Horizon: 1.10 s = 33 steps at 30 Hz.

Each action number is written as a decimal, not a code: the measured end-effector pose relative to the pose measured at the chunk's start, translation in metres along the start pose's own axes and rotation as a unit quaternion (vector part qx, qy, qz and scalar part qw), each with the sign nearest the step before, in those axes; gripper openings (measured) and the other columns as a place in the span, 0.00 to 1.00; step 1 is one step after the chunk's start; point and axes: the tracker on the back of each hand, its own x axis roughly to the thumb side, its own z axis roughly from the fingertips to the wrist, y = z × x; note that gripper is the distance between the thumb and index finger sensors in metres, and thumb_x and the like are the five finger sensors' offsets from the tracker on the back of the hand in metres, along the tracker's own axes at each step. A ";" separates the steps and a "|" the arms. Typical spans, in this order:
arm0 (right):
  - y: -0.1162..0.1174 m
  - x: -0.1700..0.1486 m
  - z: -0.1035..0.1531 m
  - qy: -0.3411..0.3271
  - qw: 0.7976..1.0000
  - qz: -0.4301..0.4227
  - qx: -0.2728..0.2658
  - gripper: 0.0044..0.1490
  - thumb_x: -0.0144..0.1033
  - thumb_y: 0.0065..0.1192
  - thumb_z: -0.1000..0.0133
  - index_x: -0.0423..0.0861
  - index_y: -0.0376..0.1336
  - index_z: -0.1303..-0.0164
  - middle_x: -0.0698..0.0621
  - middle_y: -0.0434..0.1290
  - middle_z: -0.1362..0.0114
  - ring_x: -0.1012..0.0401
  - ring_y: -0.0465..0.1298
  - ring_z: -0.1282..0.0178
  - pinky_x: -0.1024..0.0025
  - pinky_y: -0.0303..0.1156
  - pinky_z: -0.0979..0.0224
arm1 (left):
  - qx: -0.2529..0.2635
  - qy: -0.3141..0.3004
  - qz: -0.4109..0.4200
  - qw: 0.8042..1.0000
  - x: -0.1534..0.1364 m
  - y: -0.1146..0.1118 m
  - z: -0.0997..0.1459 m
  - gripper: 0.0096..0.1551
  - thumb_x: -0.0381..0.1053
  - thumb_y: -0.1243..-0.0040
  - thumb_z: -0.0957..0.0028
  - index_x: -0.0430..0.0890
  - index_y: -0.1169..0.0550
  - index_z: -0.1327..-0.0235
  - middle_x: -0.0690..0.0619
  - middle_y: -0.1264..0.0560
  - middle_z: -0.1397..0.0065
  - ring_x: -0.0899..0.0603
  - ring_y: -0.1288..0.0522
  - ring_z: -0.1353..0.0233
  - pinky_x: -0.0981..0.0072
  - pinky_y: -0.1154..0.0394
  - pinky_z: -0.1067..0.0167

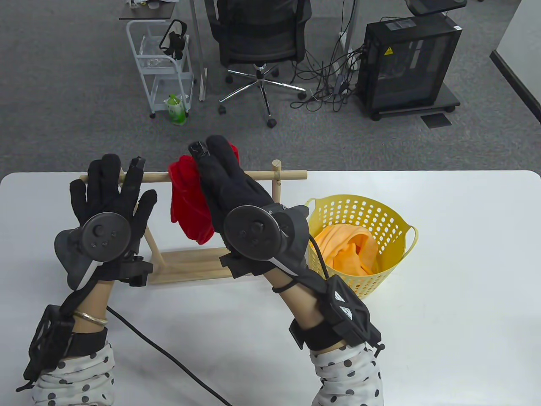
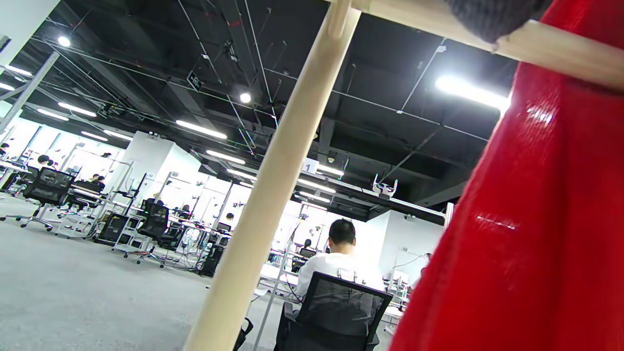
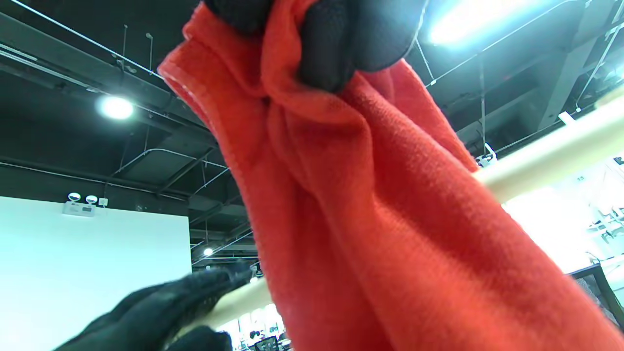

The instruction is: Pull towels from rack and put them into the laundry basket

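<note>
A red towel (image 1: 188, 203) hangs bunched over the top rod of a wooden rack (image 1: 262, 174) at the table's far edge. My right hand (image 1: 211, 148) grips the towel's top fold above the rod; in the right wrist view its fingertips (image 3: 326, 53) pinch the gathered red towel (image 3: 370, 219). At the rod's left end, my left hand (image 1: 112, 177) rests with fingers spread and straight. In the left wrist view the red towel (image 2: 526, 219) hangs beside a rack post (image 2: 273, 195). A yellow laundry basket (image 1: 405, 224) stands right of the rack, with an orange towel (image 1: 346, 245) inside.
The white table (image 1: 444, 330) carries a black cable (image 1: 169, 359) near my left arm. Beyond its far edge, on the grey carpet, stand an office chair (image 1: 258, 42), a white cart (image 1: 162, 63), a green bottle (image 1: 176, 110) and a black computer case (image 1: 408, 63).
</note>
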 end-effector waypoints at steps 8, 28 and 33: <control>-0.043 -0.003 -0.003 -0.007 0.998 0.005 -0.061 0.33 0.43 0.49 0.33 0.58 0.54 0.15 0.51 0.55 0.12 0.64 0.72 0.20 0.71 0.69 0.16 | 0.002 -0.001 0.001 1.000 0.000 -0.001 0.001 0.37 0.68 0.54 0.33 0.67 0.41 0.08 0.57 0.53 0.04 0.47 0.59 0.07 0.44 0.68 0.12; -0.161 -0.019 0.011 0.002 0.963 0.108 -0.245 0.33 0.46 0.48 0.33 0.58 0.54 0.15 0.50 0.54 0.12 0.63 0.71 0.19 0.69 0.67 0.15 | 0.007 -0.003 0.001 1.000 0.000 -0.002 0.003 0.37 0.68 0.54 0.33 0.67 0.42 0.08 0.57 0.54 0.04 0.47 0.59 0.07 0.44 0.69 0.12; -0.175 -0.031 0.017 0.016 0.955 0.141 -0.262 0.33 0.46 0.48 0.33 0.57 0.54 0.15 0.50 0.54 0.12 0.62 0.71 0.19 0.68 0.67 0.15 | 0.007 -0.003 0.000 1.000 0.000 -0.002 0.003 0.37 0.68 0.54 0.33 0.67 0.42 0.08 0.56 0.53 0.04 0.47 0.59 0.07 0.44 0.69 0.12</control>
